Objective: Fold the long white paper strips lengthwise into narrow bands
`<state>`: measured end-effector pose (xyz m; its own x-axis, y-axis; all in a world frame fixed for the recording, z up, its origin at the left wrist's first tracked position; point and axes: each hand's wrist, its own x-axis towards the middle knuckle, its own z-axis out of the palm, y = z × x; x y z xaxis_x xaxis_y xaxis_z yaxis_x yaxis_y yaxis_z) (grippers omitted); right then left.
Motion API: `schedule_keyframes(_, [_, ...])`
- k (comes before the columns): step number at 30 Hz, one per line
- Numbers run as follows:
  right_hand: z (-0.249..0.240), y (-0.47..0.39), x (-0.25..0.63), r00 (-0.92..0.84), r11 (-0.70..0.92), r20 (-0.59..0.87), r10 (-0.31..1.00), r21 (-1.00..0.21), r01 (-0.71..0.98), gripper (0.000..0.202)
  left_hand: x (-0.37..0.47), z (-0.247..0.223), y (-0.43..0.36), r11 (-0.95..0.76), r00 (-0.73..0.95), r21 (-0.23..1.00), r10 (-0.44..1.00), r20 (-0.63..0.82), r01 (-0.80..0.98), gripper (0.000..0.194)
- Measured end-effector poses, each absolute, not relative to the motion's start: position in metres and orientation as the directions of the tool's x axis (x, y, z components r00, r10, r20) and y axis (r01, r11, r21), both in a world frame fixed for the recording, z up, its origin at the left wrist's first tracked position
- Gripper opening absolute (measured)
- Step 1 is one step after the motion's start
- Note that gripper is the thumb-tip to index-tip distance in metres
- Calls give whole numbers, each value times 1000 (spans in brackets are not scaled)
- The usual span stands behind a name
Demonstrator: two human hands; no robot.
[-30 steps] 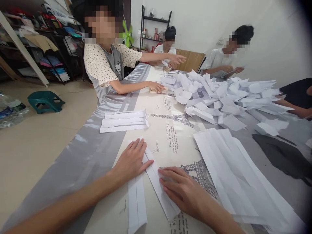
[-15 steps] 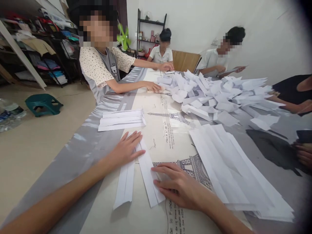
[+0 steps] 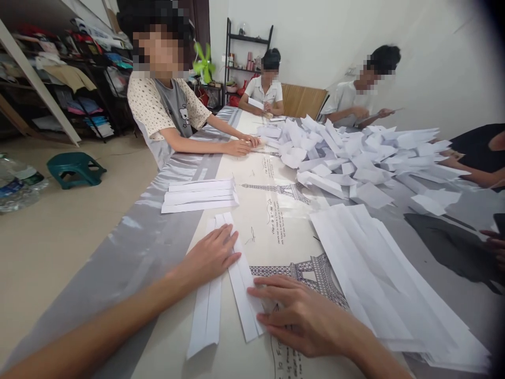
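Observation:
My left hand (image 3: 212, 255) lies flat with fingers outstretched on the upper part of a folded white paper strip (image 3: 241, 284). The strip slants toward me over the printed tablecloth (image 3: 165, 337). My right hand (image 3: 303, 313) rests its spread fingertips on the strip's lower right edge; its thumb is not clearly visible. A second folded paper strip (image 3: 205, 321) lies just left of the first, partly under my left hand. Beyond my hands is a creased sheet of paper (image 3: 200, 196) with several lengthwise folds. To the right of my right hand lies a stack of white paper sheets (image 3: 366, 273).
A large heap of folded paper pieces (image 3: 339, 152) covers the far right of the table. A dark bag or cloth (image 3: 450, 242) lies at the right. Co-workers sit around the table, the closest (image 3: 165, 110) at the far left. A green stool (image 3: 77, 169) stands on the floor.
My hands keep nearly the same places on the strip. The closest co-worker's far hand has drawn back beside the other. A person at the far end now holds up a white paper.

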<state>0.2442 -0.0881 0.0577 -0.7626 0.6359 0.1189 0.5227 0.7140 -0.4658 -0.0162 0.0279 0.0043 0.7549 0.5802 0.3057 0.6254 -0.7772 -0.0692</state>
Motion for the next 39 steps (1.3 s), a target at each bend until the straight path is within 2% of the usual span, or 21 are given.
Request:
schedule_keyframes(6, [67, -90, 250, -782, 689, 64, 620, -522, 503, 22, -17, 8, 29, -783, 751, -26, 585, 306, 621, 47])
schedule_keyframes(13, [71, -92, 254, -775, 612, -64, 629, -575, 543, 21, -18, 7, 31, -795, 758, 11, 583, 294, 607, 53])
schedule_keyframes(17, [69, -93, 255, -771, 623, -5, 637, -586, 518, 21, -19, 6, 31, -790, 749, 35, 593, 297, 612, 53])
schedule_keyframes(23, [67, -95, 252, -777, 679, 61, 626, -533, 505, 22, -18, 8, 31, -789, 752, 32, 596, 283, 614, 53])
schedule_keyframes(34, [66, -97, 245, -775, 665, 19, 631, -528, 528, 29, -17, 9, 30, -782, 745, 43, 607, 276, 622, 53])
schedule_keyframes(39, [64, -97, 242, -754, 624, 2, 657, -562, 542, 21, -17, 8, 30, -781, 748, 27, 607, 267, 624, 52])
